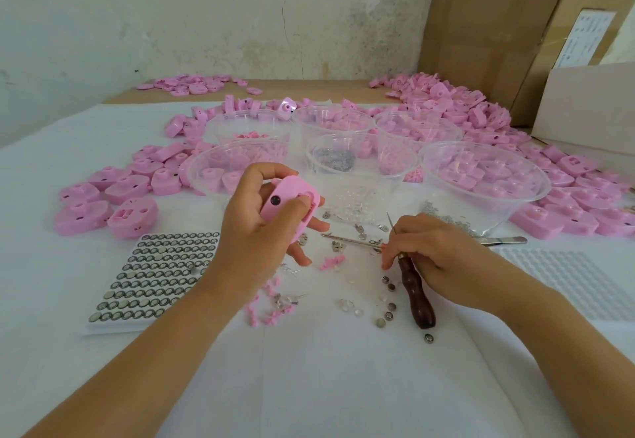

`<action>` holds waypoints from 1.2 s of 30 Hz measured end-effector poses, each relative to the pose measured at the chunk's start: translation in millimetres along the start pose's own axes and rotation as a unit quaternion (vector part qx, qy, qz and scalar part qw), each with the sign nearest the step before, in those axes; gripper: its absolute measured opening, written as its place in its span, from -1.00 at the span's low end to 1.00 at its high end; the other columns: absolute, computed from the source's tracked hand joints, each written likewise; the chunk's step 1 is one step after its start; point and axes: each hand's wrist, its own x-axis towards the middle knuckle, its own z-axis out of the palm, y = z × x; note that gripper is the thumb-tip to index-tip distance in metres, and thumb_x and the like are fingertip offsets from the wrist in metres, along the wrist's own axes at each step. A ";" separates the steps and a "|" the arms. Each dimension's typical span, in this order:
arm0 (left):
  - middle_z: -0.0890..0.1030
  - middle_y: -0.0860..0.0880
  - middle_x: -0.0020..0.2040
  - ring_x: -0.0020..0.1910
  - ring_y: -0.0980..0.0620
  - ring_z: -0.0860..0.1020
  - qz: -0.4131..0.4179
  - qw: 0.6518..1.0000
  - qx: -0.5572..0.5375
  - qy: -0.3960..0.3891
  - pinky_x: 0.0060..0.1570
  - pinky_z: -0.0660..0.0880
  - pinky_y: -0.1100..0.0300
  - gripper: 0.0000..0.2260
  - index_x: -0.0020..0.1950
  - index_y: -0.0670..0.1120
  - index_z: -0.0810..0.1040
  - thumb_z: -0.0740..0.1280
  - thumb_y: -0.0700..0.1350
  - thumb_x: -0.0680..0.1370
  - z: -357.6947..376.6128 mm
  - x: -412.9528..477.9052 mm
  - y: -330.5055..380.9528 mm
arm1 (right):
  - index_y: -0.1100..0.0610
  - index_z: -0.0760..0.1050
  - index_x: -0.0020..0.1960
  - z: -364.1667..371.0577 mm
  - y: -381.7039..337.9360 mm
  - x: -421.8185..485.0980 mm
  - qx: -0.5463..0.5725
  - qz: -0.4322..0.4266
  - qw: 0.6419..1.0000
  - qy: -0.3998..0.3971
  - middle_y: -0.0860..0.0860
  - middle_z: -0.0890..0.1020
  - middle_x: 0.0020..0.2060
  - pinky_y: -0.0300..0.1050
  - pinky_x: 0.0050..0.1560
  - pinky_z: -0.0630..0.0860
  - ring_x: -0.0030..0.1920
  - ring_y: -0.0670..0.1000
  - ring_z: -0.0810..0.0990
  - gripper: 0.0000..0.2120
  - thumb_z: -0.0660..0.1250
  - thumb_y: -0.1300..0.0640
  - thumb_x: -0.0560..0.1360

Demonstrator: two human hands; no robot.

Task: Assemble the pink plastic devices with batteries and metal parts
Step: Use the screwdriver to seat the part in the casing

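Your left hand (251,228) holds the pink rounded plastic device (287,190) up off the white cloth-covered worktop (309,369), in front of the clear plastic bowls (536,193). Thumb presses on its open face, upper fingers curl over the top edge, two lower fingers hang loose beneath. Your right hand (439,248) is down on the worktop, fingertips closed round the metal collar of the dark wooden-handled awl (415,296); the handle lies flat. Shell judged light, stiff and smooth, so likely to twist under a push: hold it by the rim, as now, and keep the thumb off the compartment. Silver button batteries (154,276) sit in rows on the white tray (113,329), with loose batteries (391,307) beside the awl. All are small and probably slick, so pinch them by the edge. Small bent metal contacts (338,247) look thin and easily deformed; lift, don't squeeze. Hard to make out: what lies under your thumb, and whether a battery or contact is already seated. Also unclear: whether the thin red-tipped metal rod (350,241) is under your right fingers too. Contents of the far bowls blur together.
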 end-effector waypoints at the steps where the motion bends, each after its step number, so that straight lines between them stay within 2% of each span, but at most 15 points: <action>1: 0.62 -0.18 -0.08 -0.29 -0.06 0.67 -0.005 1.000 -0.001 -0.003 -0.63 0.43 0.27 -0.80 -0.02 -0.04 0.41 0.25 -0.34 0.54 -0.6 0.3 0.9 | 0.10 0.63 -0.03 0.3 -0.5 0.3 0.002 0.005 1.000 -0.001 -0.02 0.51 -0.15 -0.42 -0.10 0.27 -0.10 -0.04 0.40 -0.50 0.11 0.58 0.38; 4: 0.63 -0.17 -0.08 -0.27 -0.06 0.67 -0.035 0.999 -0.005 -0.021 -0.61 0.45 0.25 -0.81 -0.01 -0.04 0.42 0.25 -0.34 0.53 5.0 -0.1 1.7 | 0.06 0.63 0.04 1.2 -3.4 0.8 0.009 0.028 1.000 -0.010 -0.02 0.46 -0.12 -0.46 -0.08 0.23 -0.08 -0.05 0.36 -0.47 0.09 0.55 0.40; 6: 0.61 -0.19 -0.04 -0.25 -0.03 0.67 -0.067 0.997 0.007 -0.035 -0.58 0.48 0.23 -0.81 -0.01 -0.03 0.41 0.28 -0.31 0.53 13.0 -0.2 1.2 | 0.06 0.63 0.05 0.7 -6.5 0.9 0.022 0.039 0.999 0.013 -0.07 0.44 -0.15 -0.48 -0.09 0.22 -0.11 -0.11 0.35 -0.50 0.11 0.52 0.41; 9: 0.59 -0.17 0.01 -0.22 0.00 0.67 -0.116 0.992 0.026 -0.044 -0.54 0.49 0.22 -0.82 0.00 -0.01 0.41 0.31 -0.27 0.52 25.1 -1.0 0.2 | 0.05 0.66 -0.07 -3.2 -11.8 -0.8 0.065 0.054 0.995 0.060 -0.16 0.42 -0.21 -0.52 -0.10 0.20 -0.12 -0.21 0.36 -0.67 0.25 0.40 0.41; 12: 0.58 -0.15 0.02 -0.24 0.03 0.67 -0.137 0.990 0.009 -0.019 -0.53 0.48 0.24 -0.83 0.00 -0.01 0.41 0.30 -0.26 0.52 35.5 -5.2 -1.7 | 0.01 0.66 -0.19 -4.0 -15.1 -1.8 0.058 0.057 0.995 0.051 -0.13 0.43 -0.26 -0.52 -0.14 0.21 -0.15 -0.19 0.37 -0.89 0.40 0.20 0.38; 15: 0.59 -0.17 0.01 -0.25 0.04 0.66 -0.117 0.993 -0.034 0.007 -0.53 0.47 0.25 -0.83 0.00 -0.02 0.41 0.29 -0.27 0.53 44.4 -11.1 -4.2 | -0.01 0.66 -0.17 -0.7 -14.0 -0.8 0.023 0.059 0.998 0.023 -0.14 0.42 -0.27 -0.49 -0.15 0.21 -0.18 -0.21 0.35 -0.95 0.43 0.09 0.38; 18: 0.58 -0.21 0.03 -0.23 0.01 0.66 -0.079 0.994 -0.073 0.018 -0.52 0.49 0.23 -0.80 0.01 -0.04 0.40 0.29 -0.31 0.52 44.4 -16.2 -6.3 | -0.02 0.66 -0.14 0.3 -12.3 1.0 0.018 0.068 0.997 0.036 -0.14 0.43 -0.27 -0.46 -0.15 0.23 -0.17 -0.21 0.34 -0.94 0.42 0.07 0.40; 23: 0.57 -0.24 0.00 -0.27 0.02 0.66 0.000 0.996 -0.066 0.053 -0.53 0.50 0.25 -0.75 0.02 -0.06 0.36 0.25 -0.39 0.51 29.2 -13.8 -6.8 | 0.07 0.66 -0.10 6.9 -17.2 2.2 0.011 0.041 0.996 0.082 -0.06 0.53 -0.24 -0.30 -0.13 0.32 -0.17 -0.04 0.44 -0.93 0.40 0.17 0.45; 27: 0.56 -0.22 -0.03 -0.27 0.02 0.66 0.061 0.995 -0.031 0.070 -0.54 0.47 0.26 -0.75 0.00 -0.01 0.34 0.29 -0.25 0.42 16.4 -3.8 -2.1 | 0.12 0.64 0.03 18.2 -26.6 5.9 -0.008 0.031 0.993 0.112 0.01 0.58 -0.12 -0.12 -0.07 0.37 -0.12 0.04 0.48 -0.84 0.39 0.20 0.46; 29: 0.56 -0.24 -0.03 -0.28 0.02 0.65 0.071 0.995 -0.010 0.062 -0.55 0.46 0.26 -0.76 0.00 0.00 0.33 0.27 -0.21 0.41 14.3 -3.3 -3.0 | 0.07 0.61 0.12 22.6 -33.6 11.9 -0.016 0.027 0.994 0.106 0.03 0.58 -0.05 -0.04 -0.02 0.39 -0.05 0.07 0.49 -0.78 0.35 0.12 0.49; 31: 0.54 -0.28 -0.02 -0.29 0.02 0.65 0.069 0.996 0.003 0.052 -0.55 0.46 0.27 -0.76 0.00 0.01 0.33 0.28 -0.20 0.40 15.1 -4.0 -5.9 | -0.03 0.59 0.16 25.2 -40.3 19.9 -0.027 0.039 0.995 0.085 -0.01 0.54 -0.02 -0.07 -0.01 0.34 -0.01 0.04 0.44 -0.74 0.28 -0.02 0.51; 33: 0.52 -0.31 0.00 -0.29 0.04 0.65 0.072 0.996 0.015 0.045 -0.53 0.47 0.26 -0.76 0.00 0.02 0.33 0.28 -0.20 0.41 15.5 -3.9 -7.6 | -0.08 0.61 0.12 27.0 -43.5 25.9 -0.024 0.058 0.996 0.062 -0.05 0.52 -0.04 -0.12 0.00 0.31 -0.01 0.00 0.40 -0.75 0.25 -0.08 0.51; 36: 0.51 -0.32 0.02 -0.28 0.03 0.65 0.088 0.995 0.019 0.053 -0.53 0.48 0.26 -0.75 0.00 0.04 0.33 0.28 -0.21 0.42 10.7 -0.8 -5.9 | 0.01 0.65 -0.02 28.6 -42.8 26.0 0.033 0.081 0.994 0.069 -0.07 0.54 -0.10 -0.14 0.03 0.34 0.00 -0.02 0.43 -0.81 0.31 -0.03 0.49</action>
